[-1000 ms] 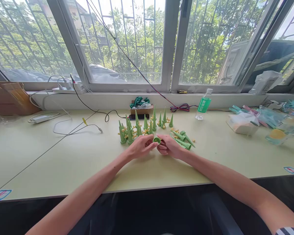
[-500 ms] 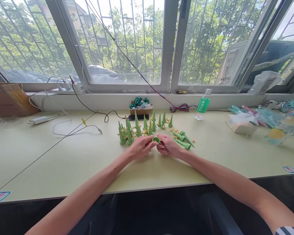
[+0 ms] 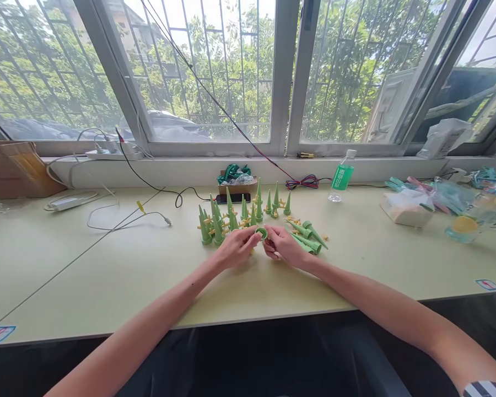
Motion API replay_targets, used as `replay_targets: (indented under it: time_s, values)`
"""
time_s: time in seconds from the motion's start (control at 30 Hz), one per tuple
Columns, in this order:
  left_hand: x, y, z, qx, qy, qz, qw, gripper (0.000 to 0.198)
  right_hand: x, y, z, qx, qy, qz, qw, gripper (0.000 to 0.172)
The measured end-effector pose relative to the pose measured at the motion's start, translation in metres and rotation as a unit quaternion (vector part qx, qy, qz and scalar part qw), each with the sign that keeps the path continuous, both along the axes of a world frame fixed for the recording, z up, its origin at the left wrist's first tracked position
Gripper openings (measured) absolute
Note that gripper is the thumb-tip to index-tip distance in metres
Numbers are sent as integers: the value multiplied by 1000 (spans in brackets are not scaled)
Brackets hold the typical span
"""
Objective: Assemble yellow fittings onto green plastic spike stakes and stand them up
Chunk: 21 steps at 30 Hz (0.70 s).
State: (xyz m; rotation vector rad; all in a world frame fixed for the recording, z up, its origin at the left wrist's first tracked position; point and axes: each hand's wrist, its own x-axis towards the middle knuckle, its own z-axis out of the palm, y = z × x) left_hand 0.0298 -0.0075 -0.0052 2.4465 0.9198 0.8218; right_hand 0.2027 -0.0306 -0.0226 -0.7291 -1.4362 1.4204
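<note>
Between my two hands is a green plastic spike (image 3: 261,233), its round open end turned toward me and the rest hidden behind my fingers. My left hand (image 3: 238,247) is closed on its left side, thumb at the rim. From the right, my right hand (image 3: 284,246) pinches the same spike. Just beyond my hands, several green cone spikes (image 3: 217,229) stand point up, with small yellow valve pieces sticking out of their sides. Beside my right hand lie several loose green spikes (image 3: 313,231) and some small yellow pieces (image 3: 296,221).
Behind the spikes are a black phone (image 3: 233,198) and a small box (image 3: 236,188) of green and clear plastic. A water bottle (image 3: 341,176) stands back right, near a tissue pack (image 3: 405,209) and plastic bags. Cables (image 3: 128,223) cross the left side.
The open end of the spike has shifted and turned slightly to the left between my fingers. Both hands keep their hold, and the spikes on the table stay where they were.
</note>
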Motion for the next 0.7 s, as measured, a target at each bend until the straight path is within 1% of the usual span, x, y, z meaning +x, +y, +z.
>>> replay_targets:
  time_s: [0.1, 0.27, 0.5, 0.7]
  values:
    - [0, 2, -2, -7, -14, 0, 1000, 44, -2, -1, 0, 25, 4, -16, 1000, 41]
    - [1, 6, -6, -34, -56, -6, 998, 50, -7, -1, -1, 46, 9, -54, 997, 42]
    - [4, 7, -7, -68, -98, 11, 993, 56, -14, 0, -6, 83, 2, -97, 992, 42]
    - [5, 10, -10, -125, -136, 15, 983, 62, -17, 2, -11, 113, -34, -154, 981, 42]
